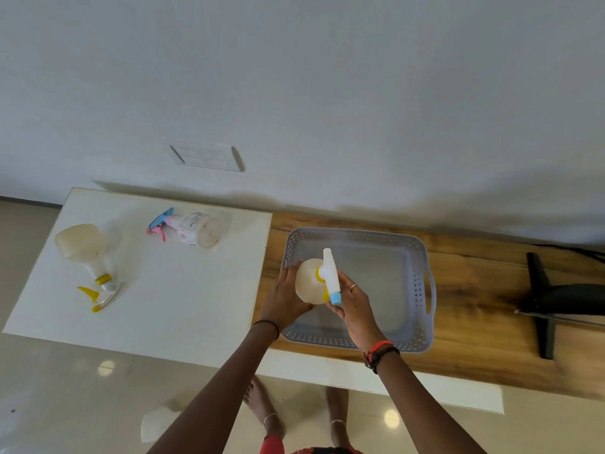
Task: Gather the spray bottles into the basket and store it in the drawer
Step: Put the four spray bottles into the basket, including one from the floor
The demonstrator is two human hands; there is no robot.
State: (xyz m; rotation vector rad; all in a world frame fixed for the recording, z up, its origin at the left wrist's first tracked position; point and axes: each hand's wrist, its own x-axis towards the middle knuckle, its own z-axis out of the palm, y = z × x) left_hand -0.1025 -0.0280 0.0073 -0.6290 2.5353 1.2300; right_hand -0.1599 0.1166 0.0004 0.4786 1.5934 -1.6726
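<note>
Left hand (284, 298) cups round spray bottle (307, 283), right hand (353, 304) grips its nozzle (335, 297), steadying it upright over basket (423, 283) for lowering.

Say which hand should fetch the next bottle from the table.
Likely left: the left hand is nearer the clear spray bottle with blue-pink trigger on the white tabletop; the right hand is over the grey plastic basket.
</note>
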